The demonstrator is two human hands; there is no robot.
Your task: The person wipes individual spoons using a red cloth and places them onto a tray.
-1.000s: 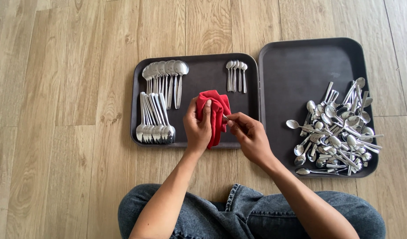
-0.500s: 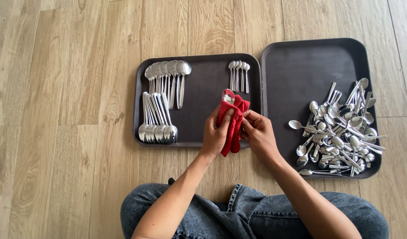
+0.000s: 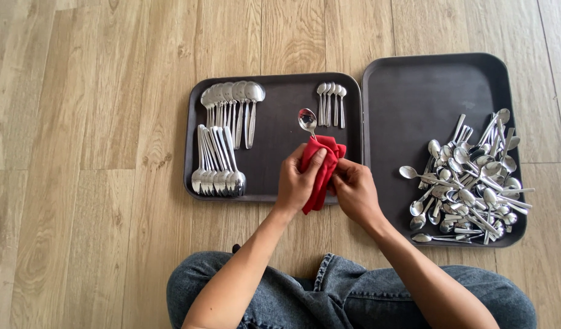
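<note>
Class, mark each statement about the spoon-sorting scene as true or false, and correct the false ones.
1. Both hands hold a red cloth wrapped around a spoon. True.
2. The spoon's bowl is hidden inside the cloth. False: the bowl sticks out above it.
3. The right tray holds a loose heap of spoons. True.
4. The left tray holds no cutlery. False: it carries three neat groups of spoons.
5. The trays sit on a wooden floor. True.

Heaped spoons (image 3: 469,180) on right tray (image 3: 414,103)
</note>
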